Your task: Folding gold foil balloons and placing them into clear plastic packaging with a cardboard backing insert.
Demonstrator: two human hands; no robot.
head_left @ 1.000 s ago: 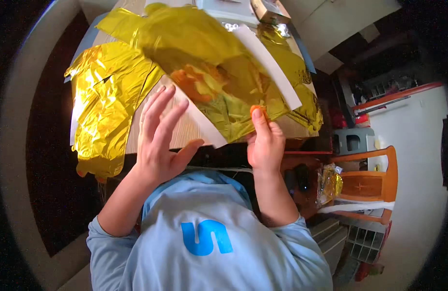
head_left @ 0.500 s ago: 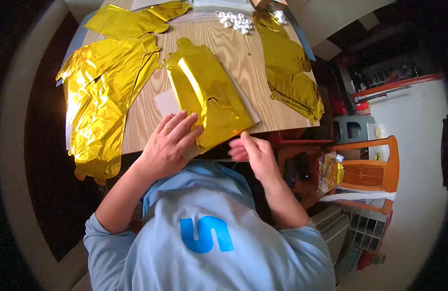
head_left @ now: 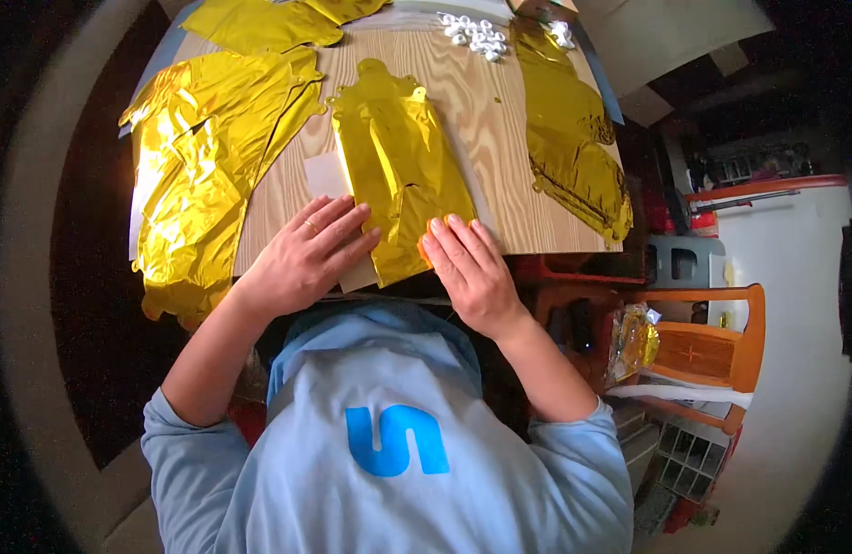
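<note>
A flat gold foil balloon [head_left: 403,157] lies in the middle of the wooden table, with its scalloped, tabbed end away from me and its near end at the table's front edge. My left hand [head_left: 315,242] rests on the foil's near left edge, fingers stretched and a little apart, a ring on one finger. On the foil's near right edge my right hand [head_left: 472,268] lies flat, fingers extended side by side; the foil mirrors them orange at the tips. Beside the left hand, a pale card [head_left: 326,175] sticks out from under the balloon.
Crumpled gold foil sheets [head_left: 200,185] cover the table's left side and hang over its front edge. Another gold foil piece [head_left: 569,120] lies on the right. Small white pieces [head_left: 474,37] are heaped at the far side. A wooden chair [head_left: 689,351] stands to the right.
My right hand has moved from beside the table's front edge up onto the foil, its fingers now flat. The foil's near right corner is folded in or covered. My left hand stays on the left edge.
</note>
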